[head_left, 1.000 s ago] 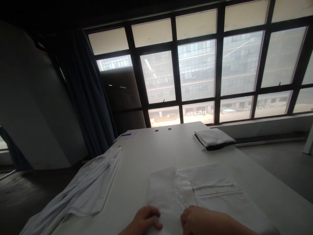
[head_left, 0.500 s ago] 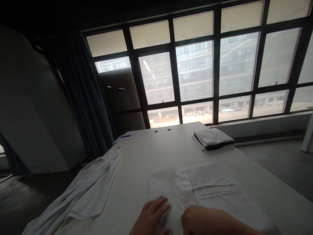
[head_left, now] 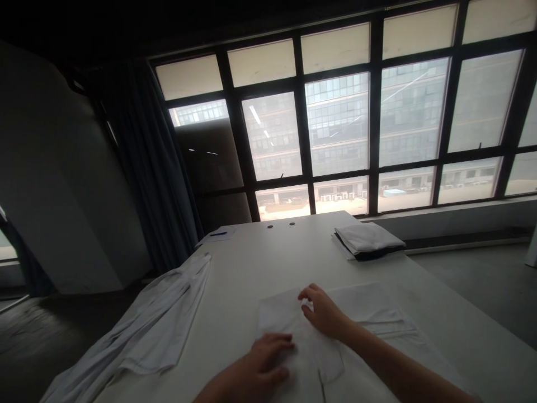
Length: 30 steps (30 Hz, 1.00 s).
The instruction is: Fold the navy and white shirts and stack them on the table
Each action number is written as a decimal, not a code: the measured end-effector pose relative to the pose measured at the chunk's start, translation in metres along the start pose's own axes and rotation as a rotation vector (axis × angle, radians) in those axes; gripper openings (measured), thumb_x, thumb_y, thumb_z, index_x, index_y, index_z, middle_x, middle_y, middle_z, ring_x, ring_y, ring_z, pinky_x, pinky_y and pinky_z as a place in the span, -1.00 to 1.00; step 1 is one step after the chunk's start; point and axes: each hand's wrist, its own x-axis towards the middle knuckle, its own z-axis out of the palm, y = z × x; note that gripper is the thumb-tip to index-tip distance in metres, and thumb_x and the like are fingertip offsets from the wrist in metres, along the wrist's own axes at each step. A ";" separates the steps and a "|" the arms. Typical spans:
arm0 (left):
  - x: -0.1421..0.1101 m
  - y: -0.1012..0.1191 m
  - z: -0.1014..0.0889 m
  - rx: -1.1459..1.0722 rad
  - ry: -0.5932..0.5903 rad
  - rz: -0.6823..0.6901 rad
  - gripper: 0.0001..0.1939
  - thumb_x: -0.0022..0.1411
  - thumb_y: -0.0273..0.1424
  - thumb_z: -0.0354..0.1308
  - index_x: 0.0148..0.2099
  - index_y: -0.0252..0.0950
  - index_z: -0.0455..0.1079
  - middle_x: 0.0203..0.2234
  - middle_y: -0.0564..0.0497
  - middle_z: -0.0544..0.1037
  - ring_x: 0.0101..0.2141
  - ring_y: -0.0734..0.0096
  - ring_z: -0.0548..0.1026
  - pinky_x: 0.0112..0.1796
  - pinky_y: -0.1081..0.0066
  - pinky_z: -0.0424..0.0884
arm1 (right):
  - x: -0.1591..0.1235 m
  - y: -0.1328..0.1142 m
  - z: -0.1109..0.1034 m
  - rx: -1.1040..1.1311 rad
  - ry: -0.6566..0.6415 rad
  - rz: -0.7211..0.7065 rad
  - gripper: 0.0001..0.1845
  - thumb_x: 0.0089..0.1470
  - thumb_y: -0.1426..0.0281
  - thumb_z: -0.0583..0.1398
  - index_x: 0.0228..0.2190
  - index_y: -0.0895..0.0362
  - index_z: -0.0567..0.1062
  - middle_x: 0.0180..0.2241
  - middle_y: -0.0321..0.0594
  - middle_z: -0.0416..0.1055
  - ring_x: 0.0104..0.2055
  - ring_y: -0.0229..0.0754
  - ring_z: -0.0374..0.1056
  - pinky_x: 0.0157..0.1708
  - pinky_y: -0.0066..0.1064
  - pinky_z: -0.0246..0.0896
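Note:
A white garment (head_left: 369,296), thin and creased, lies spread on the near part of the white table (head_left: 251,263). My left hand (head_left: 266,358) rests on its left part, palm down and fingers stretched out. My right hand (head_left: 321,310) reaches across to the garment's far edge near its middle. The thumb and fingers there are curled around a bit of the white fabric. Below my right wrist a loose flap (head_left: 331,361) of the garment lies folded over, with a dark slit line beside it. My right forearm hides part of the cloth.
More white garments (head_left: 163,313) lie along the table's left side and hang over its edge. A folded white and dark cloth stack (head_left: 369,239) sits at the far right. Paper with a blue pen (head_left: 218,233) lies at the far left. Windows and a blue curtain (head_left: 146,168) stand behind.
My right hand has moved away from me, from the garment's near part to its far edge, and a flap now lies over differently. My left hand has shifted forward and flattened on the cloth.

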 end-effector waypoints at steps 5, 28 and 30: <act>0.045 -0.034 -0.040 -0.182 0.440 -0.393 -0.56 0.34 -0.11 0.02 0.08 -0.23 0.47 0.05 -0.13 0.54 0.09 0.14 0.45 0.12 0.21 0.33 | 0.052 0.027 0.020 0.075 0.009 0.217 -0.67 0.16 0.38 0.15 -0.08 0.22 0.54 -0.09 -0.04 0.53 -0.12 -0.12 0.45 -0.12 -0.38 0.27; 0.087 -0.079 -0.018 0.235 0.395 -0.669 -0.73 0.35 -0.21 0.11 -0.25 -0.24 0.54 -0.28 -0.03 0.62 -0.19 0.24 0.51 -0.19 0.39 0.24 | 0.053 0.034 0.053 -0.430 -0.012 0.323 -0.80 0.24 0.33 0.12 -0.21 0.12 0.52 -0.21 -0.02 0.57 -0.15 0.00 0.50 -0.23 -0.29 0.23; 0.089 -0.078 -0.016 0.275 0.390 -0.696 -0.74 0.37 -0.22 0.10 -0.24 -0.24 0.53 -0.26 -0.04 0.62 -0.17 0.23 0.50 -0.18 0.37 0.24 | 0.054 0.035 0.055 -0.464 -0.026 0.316 -0.77 0.25 0.32 0.11 -0.19 0.13 0.52 -0.19 0.00 0.57 -0.13 0.02 0.50 -0.20 -0.27 0.25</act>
